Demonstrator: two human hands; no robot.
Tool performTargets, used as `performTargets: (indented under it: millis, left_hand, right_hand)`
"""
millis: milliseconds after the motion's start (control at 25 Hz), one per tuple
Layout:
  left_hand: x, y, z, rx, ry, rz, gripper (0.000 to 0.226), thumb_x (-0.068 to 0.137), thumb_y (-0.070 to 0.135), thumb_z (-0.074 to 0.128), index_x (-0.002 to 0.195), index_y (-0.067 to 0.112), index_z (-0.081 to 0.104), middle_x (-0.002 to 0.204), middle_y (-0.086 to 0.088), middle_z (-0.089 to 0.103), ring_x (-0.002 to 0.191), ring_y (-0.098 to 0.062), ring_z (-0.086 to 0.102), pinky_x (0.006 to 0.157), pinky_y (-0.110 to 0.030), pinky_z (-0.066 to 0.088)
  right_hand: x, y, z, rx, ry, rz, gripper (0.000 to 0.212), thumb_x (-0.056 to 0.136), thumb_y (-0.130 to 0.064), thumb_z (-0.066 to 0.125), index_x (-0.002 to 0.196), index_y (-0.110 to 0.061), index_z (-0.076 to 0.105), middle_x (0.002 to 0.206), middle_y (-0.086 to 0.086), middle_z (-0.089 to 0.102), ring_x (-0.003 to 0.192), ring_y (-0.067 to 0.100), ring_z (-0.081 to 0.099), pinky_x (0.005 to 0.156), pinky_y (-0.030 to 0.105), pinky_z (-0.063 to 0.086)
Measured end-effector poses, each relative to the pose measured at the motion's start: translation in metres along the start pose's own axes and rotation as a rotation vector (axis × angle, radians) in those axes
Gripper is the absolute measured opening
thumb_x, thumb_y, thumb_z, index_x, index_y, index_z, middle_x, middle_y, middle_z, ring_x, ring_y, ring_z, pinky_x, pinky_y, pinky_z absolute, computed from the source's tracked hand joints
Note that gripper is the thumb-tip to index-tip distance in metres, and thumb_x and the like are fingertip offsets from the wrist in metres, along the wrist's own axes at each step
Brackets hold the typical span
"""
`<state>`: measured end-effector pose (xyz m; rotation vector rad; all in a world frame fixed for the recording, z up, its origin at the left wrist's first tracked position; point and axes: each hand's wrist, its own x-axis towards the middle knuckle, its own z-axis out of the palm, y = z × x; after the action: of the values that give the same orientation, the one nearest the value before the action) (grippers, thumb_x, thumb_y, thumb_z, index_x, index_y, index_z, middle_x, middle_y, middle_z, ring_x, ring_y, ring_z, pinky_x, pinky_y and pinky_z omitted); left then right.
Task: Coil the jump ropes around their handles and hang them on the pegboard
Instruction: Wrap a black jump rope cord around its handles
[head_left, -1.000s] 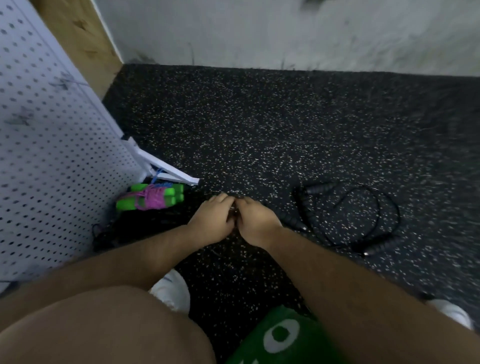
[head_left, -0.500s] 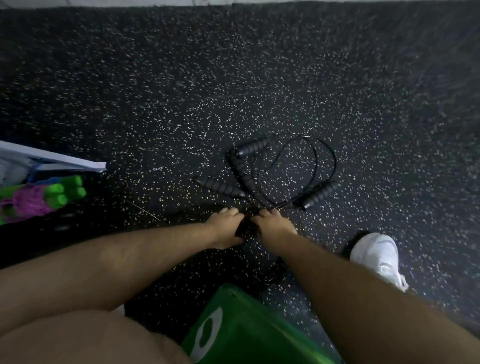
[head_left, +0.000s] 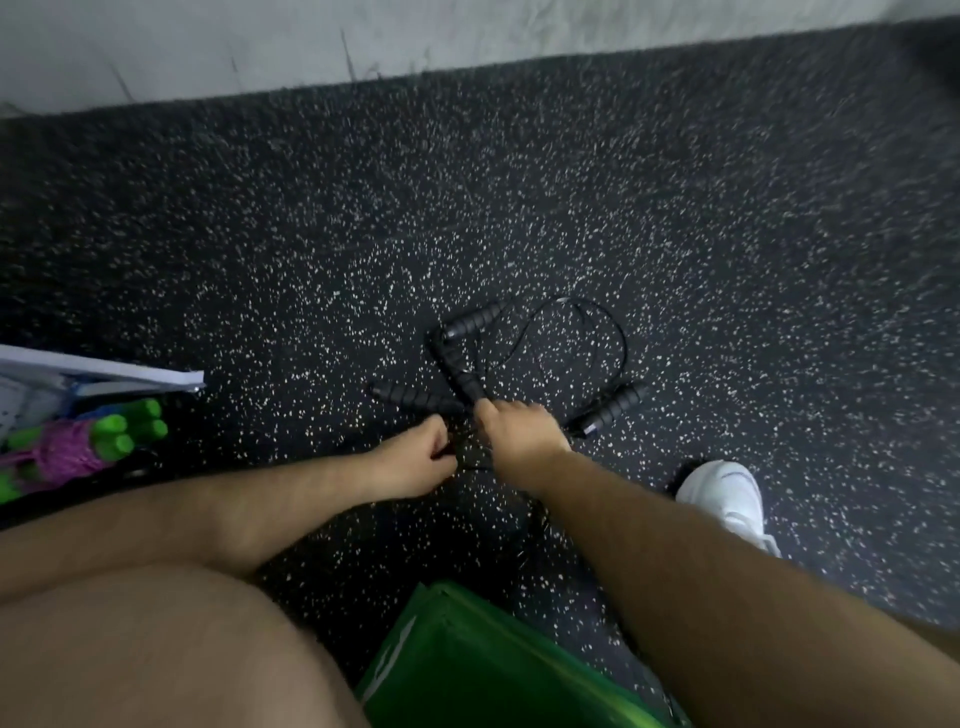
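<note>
Two black jump ropes (head_left: 545, 353) lie tangled on the speckled floor, their ribbed handles (head_left: 472, 319) spread around a loose loop of thin cord. My right hand (head_left: 519, 434) reaches over the near end of one black handle (head_left: 465, 376) with its fingers curled onto it. Just to its left, my left hand (head_left: 415, 460) pinches a stretch of the thin black cord (head_left: 470, 457) close to the floor. A coiled bundle with green handles and purple cord (head_left: 98, 439) lies at the far left.
The white foot of the pegboard (head_left: 104, 371) juts in at the left edge above the green bundle. A green bag (head_left: 467, 665) sits near my knee at the bottom. My white shoe (head_left: 727, 496) stands right of the ropes. A pale wall runs along the back.
My view has swung right and down, away from the pegboard, then lifted a little. My hands have parted slightly, and the right one has moved forward onto a black handle.
</note>
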<state>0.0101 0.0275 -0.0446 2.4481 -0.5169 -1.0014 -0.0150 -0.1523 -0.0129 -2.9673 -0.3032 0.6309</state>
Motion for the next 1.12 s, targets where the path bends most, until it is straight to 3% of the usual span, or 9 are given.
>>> performTargets:
  millis: [80,160,320,440,600,680,840,1040,1120]
  left_hand:
    - [-0.016,0.023,-0.043,-0.108,0.047,0.039,0.006,0.102,0.035,0.054,0.107,0.032,0.053,0.103,0.001,0.068,0.09,-0.02,0.068,0.079,-0.042,0.055]
    - [-0.037,0.053,-0.091,-0.042,0.158,0.105,0.014,0.105,0.032,0.049,0.108,0.025,0.061,0.107,0.001,0.065,0.088,-0.015,0.063,0.079,-0.038,0.055]
    - [-0.095,0.125,-0.188,-0.1,0.386,0.188,0.023,0.107,0.026,0.045,0.089,0.026,0.058,0.082,0.003,0.066,0.066,-0.009,0.059,0.056,-0.025,0.044]
    - [-0.148,0.174,-0.244,-0.291,0.563,0.246,0.026,0.108,0.023,0.043,0.085,0.021,0.057,0.066,0.003,0.052,0.063,-0.014,0.052,0.056,-0.025,0.048]
    - [-0.217,0.219,-0.289,-0.539,0.844,0.357,0.029,0.109,0.019,0.041,0.083,0.022,0.056,0.065,0.005,0.044,0.055,-0.009,0.039,0.051,-0.025,0.035]
    - [-0.247,0.228,-0.296,-0.593,0.941,0.396,0.028,0.108,0.019,0.042,0.086,0.023,0.058,0.065,0.005,0.045,0.052,-0.005,0.037,0.047,-0.02,0.029]
    - [-0.262,0.211,-0.272,-0.578,0.852,0.392,0.024,0.108,0.022,0.043,0.094,0.02,0.063,0.065,0.007,0.046,0.055,-0.005,0.041,0.051,-0.021,0.033]
    - [-0.246,0.193,-0.244,-0.584,0.583,0.291,0.009,0.097,0.024,0.064,0.105,0.02,0.064,0.069,0.007,0.048,0.06,-0.009,0.041,0.052,-0.027,0.033]
    - [-0.239,0.197,-0.236,-0.611,0.453,0.292,0.034,0.088,0.022,0.077,0.118,0.022,0.062,0.063,0.01,0.049,0.056,-0.008,0.04,0.05,-0.027,0.032]
  right_hand:
    - [-0.005,0.003,-0.054,0.021,0.117,-0.022,0.029,0.096,-0.012,0.049,0.125,-0.018,0.048,0.123,0.004,0.062,0.113,0.025,0.058,0.094,0.037,0.04]
    - [-0.015,0.005,-0.112,-0.02,0.22,-0.064,0.026,0.101,-0.017,0.045,0.126,-0.018,0.053,0.123,0.003,0.061,0.114,0.025,0.057,0.095,0.037,0.04]
    - [-0.06,0.001,-0.237,-0.018,0.417,-0.089,0.024,0.106,-0.028,0.039,0.117,-0.017,0.057,0.11,0.003,0.061,0.098,0.026,0.06,0.082,0.039,0.049]
    - [-0.107,-0.003,-0.312,0.126,0.516,-0.146,0.019,0.107,-0.029,0.042,0.107,-0.016,0.055,0.093,0.001,0.059,0.083,0.026,0.058,0.068,0.039,0.045]
    - [-0.151,0.007,-0.352,0.365,0.532,-0.089,0.02,0.105,-0.029,0.047,0.102,-0.013,0.06,0.091,0.004,0.068,0.084,0.025,0.065,0.073,0.041,0.053]
    - [-0.165,0.011,-0.342,0.515,0.489,-0.021,0.025,0.105,-0.032,0.048,0.099,-0.017,0.066,0.091,-0.002,0.072,0.084,0.019,0.066,0.07,0.032,0.053]
    - [-0.176,-0.003,-0.327,0.592,0.541,-0.015,0.031,0.106,-0.038,0.044,0.099,-0.021,0.069,0.092,-0.01,0.073,0.081,0.009,0.063,0.065,0.023,0.044]
    - [-0.174,-0.037,-0.341,0.765,0.633,-0.093,0.03,0.106,-0.036,0.046,0.104,-0.017,0.07,0.092,-0.005,0.076,0.067,0.005,0.065,0.063,0.02,0.054]
    - [-0.175,-0.051,-0.348,0.905,0.668,-0.135,0.028,0.105,-0.033,0.048,0.104,-0.015,0.07,0.09,-0.002,0.076,0.06,0.012,0.065,0.064,0.023,0.055]
